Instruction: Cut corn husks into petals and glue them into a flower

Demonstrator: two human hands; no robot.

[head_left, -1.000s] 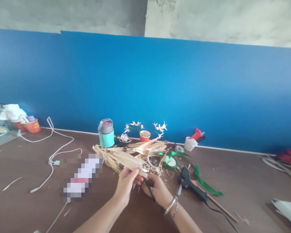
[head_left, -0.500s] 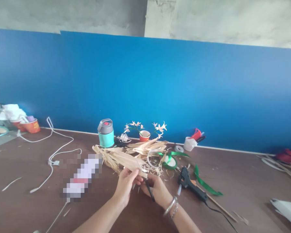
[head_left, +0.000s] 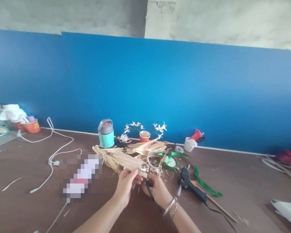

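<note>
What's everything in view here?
Insulated flask: one, teal, back
Paper cups: three, orange, centre and left
Flower sprays: two, cream, back centre
Corn husks: several, tan, centre
Ribbon spool: one, green, right
Glue gun: one, black, right
Stick: one, tan, right
Tape roll: one, white, back right
Container: one, white, beside tape
Cables: several, white, left
Blurred item: one, white, left
Partition: one, blue, back
Table: one, brown, underneath
Tool: one, black, centre
Left hand: one, holding husk
Right hand: one, holding tool
</note>
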